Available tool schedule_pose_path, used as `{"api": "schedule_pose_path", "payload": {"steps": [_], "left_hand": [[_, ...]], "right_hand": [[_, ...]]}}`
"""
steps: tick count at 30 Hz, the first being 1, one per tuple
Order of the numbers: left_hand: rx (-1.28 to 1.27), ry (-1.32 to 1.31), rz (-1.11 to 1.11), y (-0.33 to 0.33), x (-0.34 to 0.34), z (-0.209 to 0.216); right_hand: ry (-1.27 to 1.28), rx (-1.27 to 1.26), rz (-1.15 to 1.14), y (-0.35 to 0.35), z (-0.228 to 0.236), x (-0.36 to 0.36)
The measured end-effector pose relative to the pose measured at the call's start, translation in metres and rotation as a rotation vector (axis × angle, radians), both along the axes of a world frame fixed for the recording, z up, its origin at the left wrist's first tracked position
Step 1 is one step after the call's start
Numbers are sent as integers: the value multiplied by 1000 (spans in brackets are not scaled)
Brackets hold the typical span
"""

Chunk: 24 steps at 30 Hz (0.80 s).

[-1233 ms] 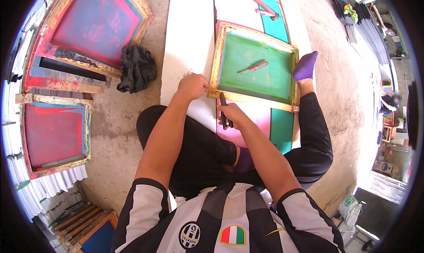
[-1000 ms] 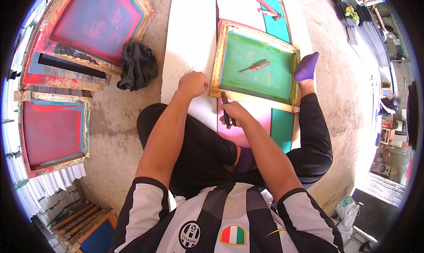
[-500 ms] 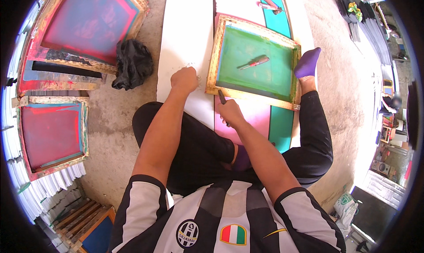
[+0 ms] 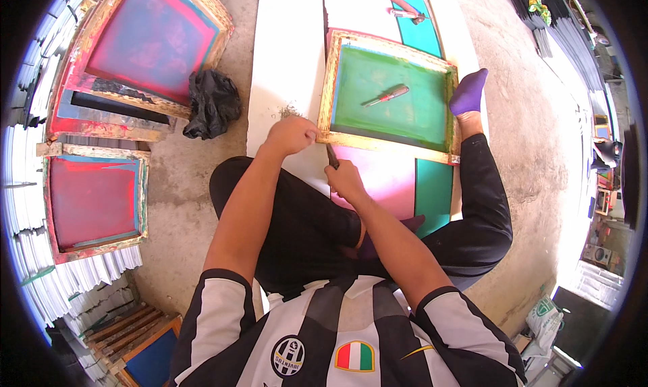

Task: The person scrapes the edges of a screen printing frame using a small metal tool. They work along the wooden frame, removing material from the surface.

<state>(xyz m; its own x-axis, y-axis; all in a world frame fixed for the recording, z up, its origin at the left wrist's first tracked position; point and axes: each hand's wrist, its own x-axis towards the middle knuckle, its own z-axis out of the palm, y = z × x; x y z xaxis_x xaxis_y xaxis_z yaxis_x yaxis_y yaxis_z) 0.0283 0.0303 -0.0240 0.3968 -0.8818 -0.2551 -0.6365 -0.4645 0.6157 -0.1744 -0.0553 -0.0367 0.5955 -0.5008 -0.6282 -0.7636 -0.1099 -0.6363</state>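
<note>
A wooden-framed screen with green mesh [image 4: 395,83] lies flat in front of me. What looks like a screwdriver with a reddish handle [image 4: 387,95] rests on its mesh. My left hand [image 4: 291,135] is closed, its fingers curled beside the near left corner of the wooden frame; whatever it pinches, if anything, is hidden. Just below that corner, my right hand [image 4: 345,181] grips a slim dark hand tool [image 4: 332,156], its end pointing up at the frame's near edge. The tool's exact kind does not show. Small dark bits [image 4: 289,110] lie scattered on the white board past my left hand.
Under the screen are a white board [image 4: 287,56] and pink and teal sheets [image 4: 432,191]. A hammer [image 4: 418,18] lies beyond it. On the left are red-stained screens [image 4: 94,201] and a black plastic bag [image 4: 212,103]. My purple-socked foot [image 4: 469,93] flanks the frame's right side.
My left hand has moved right and nearer, from over the white board to the frame's corner. The right hand, still holding the dark tool, has shifted slightly left and down.
</note>
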Motion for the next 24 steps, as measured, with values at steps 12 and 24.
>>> {"api": "schedule_pose_path", "payload": {"steps": [12, 24], "left_hand": [[12, -170, -70, 1, -7, 7], [64, -97, -23, -6, 2, 13]], "right_hand": [[-16, 549, -159, -12, 27, 4], [201, 565, -90, -68, 24, 13]]}}
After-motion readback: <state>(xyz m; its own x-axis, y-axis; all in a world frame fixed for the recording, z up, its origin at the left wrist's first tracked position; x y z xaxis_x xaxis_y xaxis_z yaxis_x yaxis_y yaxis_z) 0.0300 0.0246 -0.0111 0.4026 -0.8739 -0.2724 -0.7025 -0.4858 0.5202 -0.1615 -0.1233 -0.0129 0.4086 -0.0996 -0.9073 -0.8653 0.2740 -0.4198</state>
